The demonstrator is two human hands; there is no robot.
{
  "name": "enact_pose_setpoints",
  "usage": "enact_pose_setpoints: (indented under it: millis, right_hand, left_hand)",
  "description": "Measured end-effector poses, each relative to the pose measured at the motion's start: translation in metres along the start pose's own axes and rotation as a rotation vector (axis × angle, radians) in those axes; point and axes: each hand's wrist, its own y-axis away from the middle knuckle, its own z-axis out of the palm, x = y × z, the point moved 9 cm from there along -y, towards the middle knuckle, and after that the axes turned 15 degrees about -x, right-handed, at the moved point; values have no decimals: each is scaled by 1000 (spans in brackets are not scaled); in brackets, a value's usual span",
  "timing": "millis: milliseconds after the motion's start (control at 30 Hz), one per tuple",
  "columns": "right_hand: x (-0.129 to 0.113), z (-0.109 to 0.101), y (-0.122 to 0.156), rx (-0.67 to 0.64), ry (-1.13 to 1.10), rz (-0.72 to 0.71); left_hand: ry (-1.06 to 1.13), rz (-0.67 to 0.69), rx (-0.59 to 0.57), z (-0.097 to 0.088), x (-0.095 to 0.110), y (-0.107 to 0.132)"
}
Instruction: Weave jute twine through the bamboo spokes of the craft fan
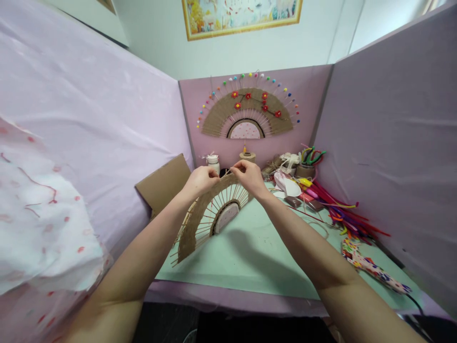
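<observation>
A half-round fan [200, 209] of thin sticks woven with brown twine is tilted upright over the table, with a pale dotted half-disc [227, 215] at its base. My left hand [203, 183] is closed in a pinch at the fan's upper edge. Close beside it, my right hand [249, 175] pinches a thin strand of twine [226, 172] that runs between the fingertips of both hands. The exact grip of the left fingers is partly hidden. Stick ends stick out past the woven band on the left side.
A finished fan with coloured beads and red flowers [221, 112] hangs on the back panel. Cardboard [166, 183] leans at left. Along the right lie pipe cleaners [352, 216], a pot with scissors [306, 170] and a patterned glue gun [374, 269] with a cord. A white bottle [213, 163] stands behind.
</observation>
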Motion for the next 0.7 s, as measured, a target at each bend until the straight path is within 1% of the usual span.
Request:
enact_pose_setpoints:
  millis: [167,300,433,567,633,700]
  right_hand:
    - [-17,5,-14,-53,85,-100]
    - [-20,7,-22,-55,151,-83]
    - [-13,6,-24,-48,188,-9]
    - [-2,3,-14,-11,195,53]
    - [6,2,-5,11,152,65]
    - [16,2,3,35,85,69]
  left_hand:
    - [15,7,-6,1,-2,1]
    - [19,45,7,1,0,2]
    - [15,61,22,1,0,3]
    - [18,51,23,2,-5,2]
    - [68,65,2,3,-7,-1]
    - [159,78,-59,6,-8,-3]
